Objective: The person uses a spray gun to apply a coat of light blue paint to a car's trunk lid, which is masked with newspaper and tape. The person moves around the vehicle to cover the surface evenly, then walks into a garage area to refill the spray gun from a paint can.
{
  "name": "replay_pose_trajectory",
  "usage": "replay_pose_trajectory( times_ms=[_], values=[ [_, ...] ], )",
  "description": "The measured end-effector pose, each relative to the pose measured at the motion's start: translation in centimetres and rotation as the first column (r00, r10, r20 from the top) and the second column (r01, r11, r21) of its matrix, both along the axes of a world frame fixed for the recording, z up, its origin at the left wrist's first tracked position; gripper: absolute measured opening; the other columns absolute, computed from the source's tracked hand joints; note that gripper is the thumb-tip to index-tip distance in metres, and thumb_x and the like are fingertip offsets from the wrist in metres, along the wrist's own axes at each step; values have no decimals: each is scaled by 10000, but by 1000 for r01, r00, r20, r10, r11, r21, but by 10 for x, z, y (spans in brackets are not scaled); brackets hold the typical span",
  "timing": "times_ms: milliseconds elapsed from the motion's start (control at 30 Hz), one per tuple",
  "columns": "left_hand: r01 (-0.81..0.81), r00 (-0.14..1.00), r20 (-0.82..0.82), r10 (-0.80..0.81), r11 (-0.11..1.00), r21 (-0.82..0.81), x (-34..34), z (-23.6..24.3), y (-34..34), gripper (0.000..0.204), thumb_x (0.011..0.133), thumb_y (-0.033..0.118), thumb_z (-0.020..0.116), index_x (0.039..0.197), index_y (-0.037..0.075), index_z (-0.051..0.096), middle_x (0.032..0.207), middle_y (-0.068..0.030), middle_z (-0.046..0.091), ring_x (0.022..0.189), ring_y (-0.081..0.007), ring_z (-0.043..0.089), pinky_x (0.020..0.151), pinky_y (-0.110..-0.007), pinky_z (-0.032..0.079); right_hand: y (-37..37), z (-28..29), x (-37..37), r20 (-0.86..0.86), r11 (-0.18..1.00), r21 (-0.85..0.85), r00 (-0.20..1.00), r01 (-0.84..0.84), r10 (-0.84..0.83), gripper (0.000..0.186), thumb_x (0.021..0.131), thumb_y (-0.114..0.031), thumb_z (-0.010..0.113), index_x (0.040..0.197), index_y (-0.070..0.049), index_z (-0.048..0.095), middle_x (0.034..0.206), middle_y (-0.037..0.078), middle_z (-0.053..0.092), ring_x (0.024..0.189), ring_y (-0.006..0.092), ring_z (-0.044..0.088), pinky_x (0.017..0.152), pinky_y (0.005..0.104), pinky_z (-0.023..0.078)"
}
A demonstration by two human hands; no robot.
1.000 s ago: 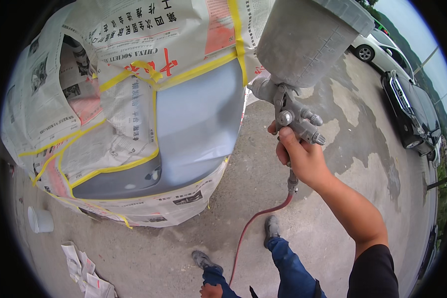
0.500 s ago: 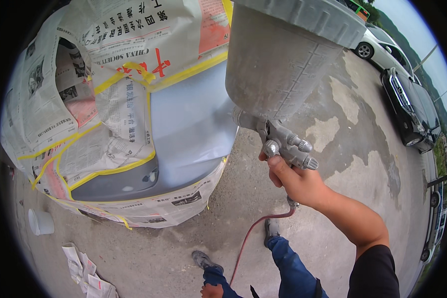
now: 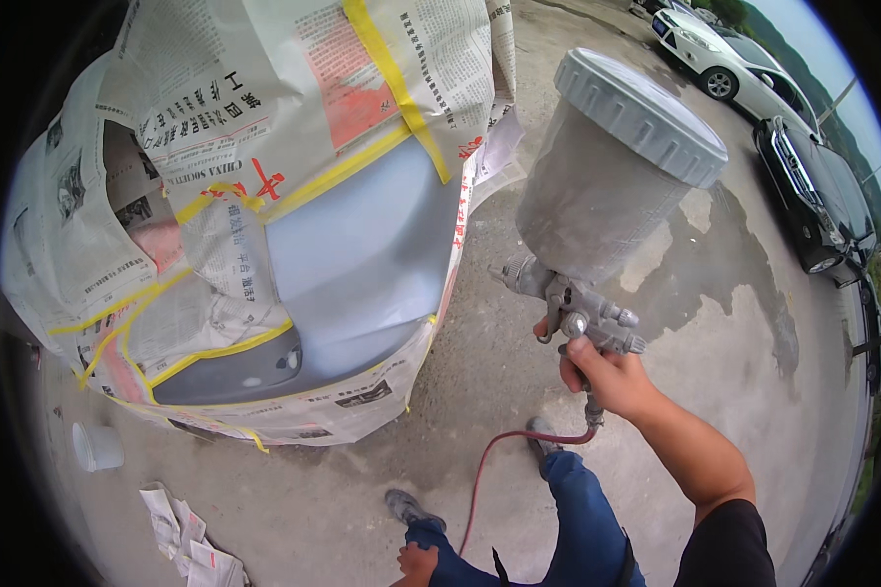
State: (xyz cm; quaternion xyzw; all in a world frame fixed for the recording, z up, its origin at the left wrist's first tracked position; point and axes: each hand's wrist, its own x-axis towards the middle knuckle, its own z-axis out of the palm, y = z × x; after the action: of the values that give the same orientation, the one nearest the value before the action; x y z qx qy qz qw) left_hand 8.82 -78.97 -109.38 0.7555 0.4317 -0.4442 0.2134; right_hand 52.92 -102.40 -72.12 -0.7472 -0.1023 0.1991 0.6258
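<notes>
Lower in view than half a second ago, a grey spray gun (image 3: pixel 582 311) hangs to the right of the pale blue-grey panel (image 3: pixel 352 254), its nozzle apart from the panel's edge, which it overlapped in the earlier frame. Atop the gun, a lidded cup (image 3: pixel 607 186) leans to the right, away from the panel. The right hand (image 3: pixel 612 380) is clasped around the gun's handle; whether the trigger is pulled cannot be told, and no mist can be made out. Well apart from it, below the panel, the left hand (image 3: pixel 418 561) sits beside the person's leg, fingers seemingly curled; whether it holds anything cannot be told.

Masking looks finished: newspaper sheets (image 3: pixel 215 88) surround the panel, with yellow tape (image 3: pixel 338 174) along much of its border. Colour appears less settled. Shading varies across the panel, and a dark grey section (image 3: pixel 227 366) adjoining its lower left carries pale spots (image 3: pixel 255 383), so evening out seems to be what is left; how many coats are on cannot be judged.

From the gun, a red hose (image 3: pixel 548 434) runs down past the panel's lower right. Beyond the papered bodywork stand a white bucket (image 3: pixel 98 447) and loose newspaper (image 3: pixel 191 538), below and left of the panel; a white car (image 3: pixel 690 41) and a black car (image 3: pixel 827 181) are parked far to its right.
</notes>
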Motion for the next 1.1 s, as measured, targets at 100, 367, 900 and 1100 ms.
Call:
replay_pose_trajectory(
  times_ms=[100,367,900,1100],
  values=[
    [-19,997,76,22,999,-34,14,11,-10,863,717,585,712,1360,43,522,1379,-241,478,1282,-419,464,1041,-488,433,-32,-15,32,4,999,27,999,48,-48,455,1002,-273,501,1350,11,425,1188,127,603,569,78,493,535,237,431],
    [-204,977,26,213,960,-194,15,63,-184,976,752,543,751,1448,-32,380,1387,-284,492,1306,-430,456,1121,-458,363,-114,-84,167,-89,991,125,994,-46,57,328,983,-212,499,1226,0,557,767,12,574,566,58,489,513,229,376],
    [-711,691,-187,698,610,-350,80,98,-431,1001,794,499,766,1521,39,255,1283,-229,567,1009,-318,608,826,-410,528,-76,-132,305,-84,896,362,948,-257,307,286,1009,-302,572,1110,-35,592,718,-29,518,554,54,471,490,240,380],
    [-788,614,-349,708,529,-314,60,106,-443,1039,811,562,728,1571,135,163,1152,-181,641,722,-243,652,546,-371,579,-59,-148,320,-74,872,377,928,-312,364,288,1009,-308,562,1105,-40,603,716,-24,526,546,56,464,489,235,376]
  ],
)
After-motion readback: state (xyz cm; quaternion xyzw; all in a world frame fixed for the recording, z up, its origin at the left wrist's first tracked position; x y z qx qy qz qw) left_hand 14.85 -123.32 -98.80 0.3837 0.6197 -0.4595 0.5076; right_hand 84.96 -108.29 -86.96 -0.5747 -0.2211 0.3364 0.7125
